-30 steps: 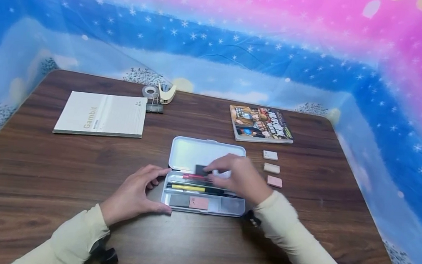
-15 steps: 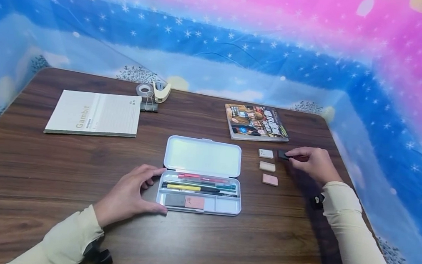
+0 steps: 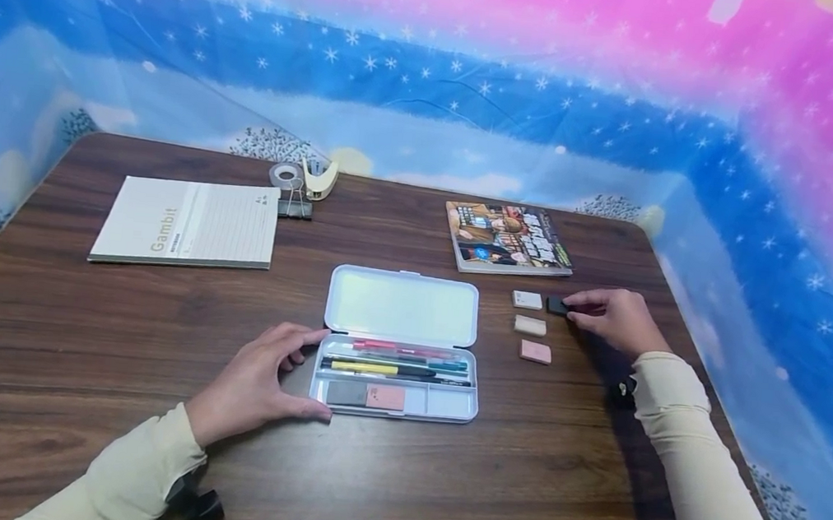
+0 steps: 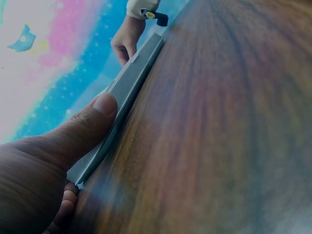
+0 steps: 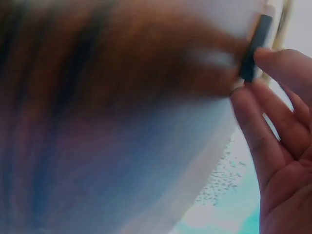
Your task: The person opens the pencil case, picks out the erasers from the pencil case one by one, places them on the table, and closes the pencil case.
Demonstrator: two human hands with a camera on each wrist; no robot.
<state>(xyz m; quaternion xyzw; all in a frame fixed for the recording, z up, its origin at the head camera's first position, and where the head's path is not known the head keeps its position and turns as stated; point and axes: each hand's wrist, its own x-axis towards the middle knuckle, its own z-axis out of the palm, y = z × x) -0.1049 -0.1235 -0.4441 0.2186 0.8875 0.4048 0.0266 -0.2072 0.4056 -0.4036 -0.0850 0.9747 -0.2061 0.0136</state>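
An open white pencil case (image 3: 401,306) lies mid-table, with pens (image 3: 393,359) and a dark and a pink block (image 3: 366,395) in its tray. My left hand (image 3: 313,373) brackets the case's left end between thumb and index finger; in the left wrist view the thumb (image 4: 97,117) presses on the case's side (image 4: 131,83). My right hand (image 3: 572,305) pinches a small black eraser (image 3: 556,305) that sits low on the table, just right of a white eraser (image 3: 527,300). In the right wrist view the black eraser (image 5: 253,48) is between thumb and fingertips (image 5: 263,126).
A beige eraser (image 3: 530,326) and a pink eraser (image 3: 535,352) lie below the white one. A comic book (image 3: 507,239) lies behind them. A notebook (image 3: 185,223), binder clip (image 3: 293,206), tape roll (image 3: 286,175) and dispenser (image 3: 318,179) are at the back left. A starry cloth surrounds the table.
My right hand lifted the black eraser out of the case and carried it right, down beside the white eraser. My left hand has stayed on the case.
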